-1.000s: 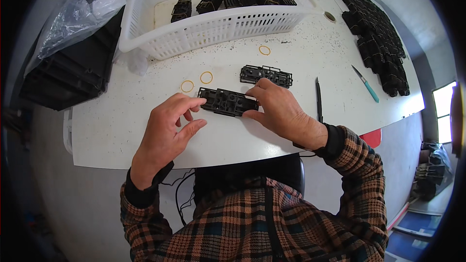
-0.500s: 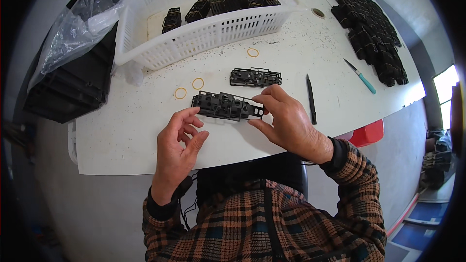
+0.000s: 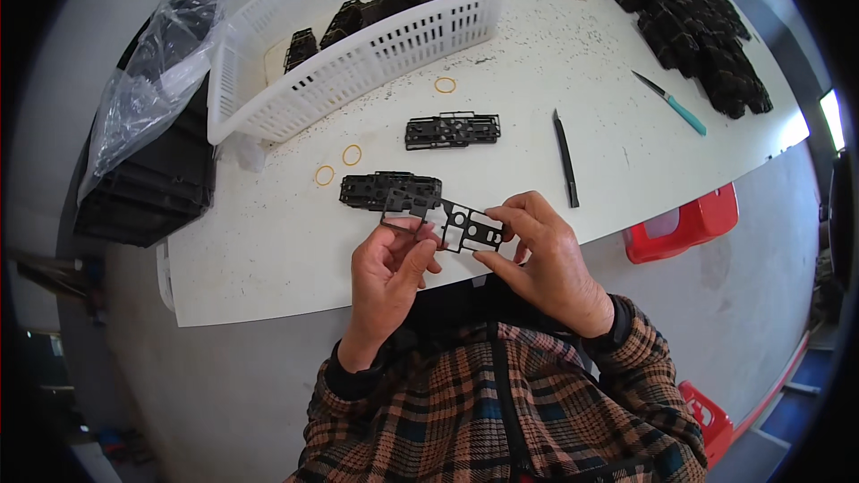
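Note:
My right hand pinches one end of a thin black plastic frame with round and square cut-outs. The frame is tilted above the table's near edge. My left hand is curled at its other end; some fingertips show through the opening, behind the frame. Just beyond the frame, partly covered by it, lies a stack of black plastic frames. Farther off, a second black stack lies flat on the table.
Three yellow rubber bands, one a loop, lie on the white table. To the right are a black pen-like tool, a turquoise-handled knife and heaped black bundles. A white basket, black crate and red stool stand around.
The thin frame in my right hand has come away from the stack and moved toward me. My left hand has moved right onto its other end. The view has shifted a little.

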A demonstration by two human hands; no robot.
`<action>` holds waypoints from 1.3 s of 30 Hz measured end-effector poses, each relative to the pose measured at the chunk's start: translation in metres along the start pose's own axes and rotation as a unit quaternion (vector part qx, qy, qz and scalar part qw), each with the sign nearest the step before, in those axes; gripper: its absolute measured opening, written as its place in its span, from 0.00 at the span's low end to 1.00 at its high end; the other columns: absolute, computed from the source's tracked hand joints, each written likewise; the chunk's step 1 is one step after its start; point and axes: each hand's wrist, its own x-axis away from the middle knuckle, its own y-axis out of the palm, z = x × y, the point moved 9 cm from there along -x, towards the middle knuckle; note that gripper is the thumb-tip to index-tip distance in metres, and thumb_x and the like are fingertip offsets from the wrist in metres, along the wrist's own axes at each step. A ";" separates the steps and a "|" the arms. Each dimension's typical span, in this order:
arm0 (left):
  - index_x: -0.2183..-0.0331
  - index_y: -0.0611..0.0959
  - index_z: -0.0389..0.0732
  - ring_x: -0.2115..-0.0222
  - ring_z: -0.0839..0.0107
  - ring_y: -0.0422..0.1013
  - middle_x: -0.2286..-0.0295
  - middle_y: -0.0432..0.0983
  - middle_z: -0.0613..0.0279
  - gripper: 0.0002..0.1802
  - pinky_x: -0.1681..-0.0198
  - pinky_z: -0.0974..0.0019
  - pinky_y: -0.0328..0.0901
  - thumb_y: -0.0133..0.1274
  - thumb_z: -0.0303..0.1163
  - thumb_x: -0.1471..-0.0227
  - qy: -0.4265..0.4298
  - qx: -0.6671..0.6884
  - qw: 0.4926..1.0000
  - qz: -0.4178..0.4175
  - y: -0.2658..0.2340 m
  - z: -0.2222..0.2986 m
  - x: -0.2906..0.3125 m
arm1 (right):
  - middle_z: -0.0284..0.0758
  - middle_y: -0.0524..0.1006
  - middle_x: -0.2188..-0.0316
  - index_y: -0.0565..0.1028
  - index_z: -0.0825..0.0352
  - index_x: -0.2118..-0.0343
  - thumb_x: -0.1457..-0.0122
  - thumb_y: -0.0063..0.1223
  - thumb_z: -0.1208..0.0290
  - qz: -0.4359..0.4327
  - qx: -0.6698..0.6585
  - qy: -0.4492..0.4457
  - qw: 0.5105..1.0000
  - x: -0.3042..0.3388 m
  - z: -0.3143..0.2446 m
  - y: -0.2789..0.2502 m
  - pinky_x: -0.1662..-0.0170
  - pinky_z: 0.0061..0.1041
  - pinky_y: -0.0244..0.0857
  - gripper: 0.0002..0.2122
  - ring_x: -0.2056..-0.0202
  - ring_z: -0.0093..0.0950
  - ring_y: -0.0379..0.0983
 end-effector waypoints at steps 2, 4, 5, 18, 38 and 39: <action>0.61 0.73 0.32 0.77 0.77 0.73 0.70 0.79 0.53 0.13 0.78 0.78 0.65 0.53 0.32 0.42 -0.003 0.012 1.000 -0.013 0.012 -0.004 -0.002 | 0.38 0.71 0.62 0.74 0.71 0.55 0.53 0.66 0.77 0.007 -0.036 0.025 0.999 0.006 0.008 0.000 0.73 0.17 0.71 0.20 0.68 0.22 0.73; 0.64 0.74 0.32 0.78 0.76 0.74 0.71 0.79 0.52 0.11 0.80 0.77 0.65 0.52 0.32 0.41 0.002 0.027 1.000 -0.016 0.021 -0.004 -0.003 | 0.38 0.71 0.62 0.74 0.71 0.55 0.53 0.66 0.78 0.015 -0.057 0.041 0.997 0.012 0.015 -0.003 0.74 0.17 0.71 0.20 0.68 0.22 0.73; 0.65 0.75 0.33 0.79 0.75 0.74 0.71 0.79 0.52 0.10 0.81 0.77 0.65 0.52 0.31 0.41 0.005 0.035 0.999 -0.016 0.025 -0.004 -0.003 | 0.37 0.71 0.62 0.74 0.71 0.54 0.53 0.65 0.78 0.025 -0.062 0.046 0.997 0.015 0.017 -0.007 0.74 0.17 0.71 0.21 0.68 0.22 0.73; 0.68 0.75 0.34 0.81 0.74 0.73 0.71 0.79 0.53 0.10 0.83 0.76 0.64 0.51 0.32 0.41 -0.026 0.054 0.998 -0.026 0.051 -0.016 -0.011 | 0.30 0.70 0.68 0.72 0.70 0.49 0.47 0.58 0.83 0.082 -0.261 0.137 0.952 0.044 0.065 -0.016 0.75 0.11 0.66 0.20 0.71 0.15 0.69; 0.69 0.76 0.34 0.81 0.76 0.73 0.73 0.80 0.52 0.10 0.81 0.77 0.63 0.54 0.32 0.42 -0.034 0.090 0.995 -0.028 0.046 -0.029 -0.010 | 0.32 0.74 0.67 0.67 0.73 0.46 0.39 0.49 0.81 0.086 -0.451 0.153 0.875 0.047 0.066 -0.006 0.75 0.11 0.67 0.18 0.69 0.18 0.75; 0.69 0.76 0.34 0.81 0.75 0.74 0.74 0.80 0.51 0.10 0.81 0.77 0.64 0.54 0.32 0.42 -0.030 0.093 0.995 -0.023 0.043 -0.029 -0.010 | 0.33 0.75 0.66 0.66 0.73 0.45 0.39 0.49 0.81 0.083 -0.463 0.143 0.871 0.046 0.064 -0.005 0.74 0.11 0.68 0.18 0.68 0.19 0.76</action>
